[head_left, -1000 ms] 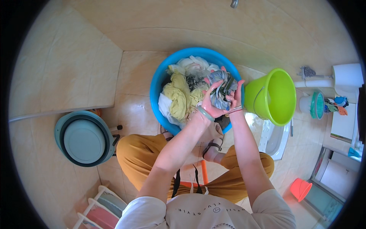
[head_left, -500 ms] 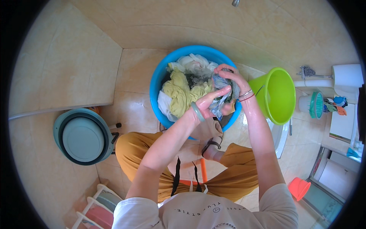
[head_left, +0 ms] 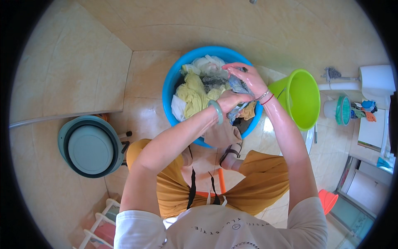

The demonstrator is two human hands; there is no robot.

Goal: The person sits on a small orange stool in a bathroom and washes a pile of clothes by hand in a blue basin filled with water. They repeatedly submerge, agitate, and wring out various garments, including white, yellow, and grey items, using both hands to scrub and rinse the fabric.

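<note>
Over the right side of a blue basin (head_left: 169, 79), both my hands work a wet grey-blue patterned cloth (head_left: 237, 84). My left hand (head_left: 233, 101), below a pale green bangle, is closed on its lower part. Curved over the upper part is my right hand (head_left: 251, 81), its fingers reaching left and gripping the cloth; part of the grip is hidden. Beside them in the basin lie a yellow garment (head_left: 192, 93), white cloth (head_left: 208, 64) and dark water with suds. A beige cloth (head_left: 224, 133) hangs over the near rim, and a tan cloth (head_left: 248, 111) sits at the right.
A lime-green bucket (head_left: 303, 99) stands tilted close by on the right. To the left is a grey-green collapsible basin (head_left: 90, 149). My knees and sandalled feet flank the basin. A red-orange bucket (head_left: 327, 201) is at lower right, a white rack (head_left: 97, 228) at lower left.
My right hand has turned over, its fingers reaching further left over the cloth. My left hand has turned back-up and moved slightly right. The cloth sits lower, more covered by the hands.
</note>
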